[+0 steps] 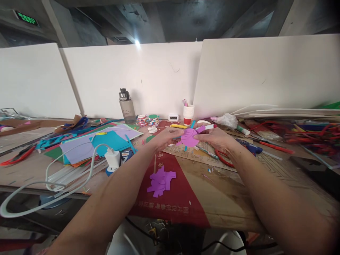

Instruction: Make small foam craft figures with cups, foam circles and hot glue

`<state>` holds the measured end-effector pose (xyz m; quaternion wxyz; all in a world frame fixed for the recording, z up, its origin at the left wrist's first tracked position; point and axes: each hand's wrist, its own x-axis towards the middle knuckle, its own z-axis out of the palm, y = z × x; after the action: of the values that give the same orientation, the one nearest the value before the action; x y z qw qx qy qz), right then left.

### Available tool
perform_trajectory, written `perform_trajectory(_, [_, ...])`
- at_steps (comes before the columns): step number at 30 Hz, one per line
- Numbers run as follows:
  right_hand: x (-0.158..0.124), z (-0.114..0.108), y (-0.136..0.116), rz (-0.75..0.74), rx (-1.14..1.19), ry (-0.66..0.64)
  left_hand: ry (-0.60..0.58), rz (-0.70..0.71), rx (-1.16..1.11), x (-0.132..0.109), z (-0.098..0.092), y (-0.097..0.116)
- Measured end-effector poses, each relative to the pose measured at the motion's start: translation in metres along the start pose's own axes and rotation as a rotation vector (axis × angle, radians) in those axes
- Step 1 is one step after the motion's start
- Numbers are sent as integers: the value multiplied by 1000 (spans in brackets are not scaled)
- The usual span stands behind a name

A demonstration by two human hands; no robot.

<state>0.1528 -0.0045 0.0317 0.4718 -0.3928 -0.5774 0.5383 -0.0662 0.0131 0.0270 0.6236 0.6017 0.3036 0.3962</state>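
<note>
Both the left fingers (174, 133) and the right fingers (202, 136) pinch a flat, round purple paper cutout (189, 139).

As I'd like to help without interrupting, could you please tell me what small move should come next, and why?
Probably lower the purple paper disc onto the red surface, beside the purple paper pieces: the left hand and right hand both hold it, so laying it flat could free one.

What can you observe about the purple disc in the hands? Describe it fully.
The purple disc looks like flat paper, roughly round, with thin dark lines on its face. Purple and blue strips stick out around it. Its face towards the camera, it is held over the table between left hand and right hand.
</note>
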Motion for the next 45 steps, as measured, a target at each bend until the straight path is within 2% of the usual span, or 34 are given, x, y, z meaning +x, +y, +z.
perform_trajectory(5, [-3,5,-5,-100,69,48,-104,51,122,2,6,-4])
perform_trajectory(11, [0,8,-2,-162,82,90,-71,43,100,4,11,-9])
perform_trajectory(15, [6,5,6,-185,89,106,19,-3,63,3,13,-11])
perform_trajectory(20, [8,4,7,-168,120,301,143,-34,-58,6,10,-18])
perform_trajectory(24, [11,5,11,-151,117,366,279,-27,-164,9,7,-23])
perform_trajectory(33, [10,16,22,-246,-98,341,372,-12,-209,8,5,-23])
perform_trajectory(38, [8,29,31,-212,-41,290,356,-26,-210,7,11,-23])
perform_trajectory(42, [10,29,44,-251,-43,255,362,-47,-194,6,14,-24])
perform_trajectory(45, [13,27,49,-224,-24,252,350,-37,-202,5,15,-24])
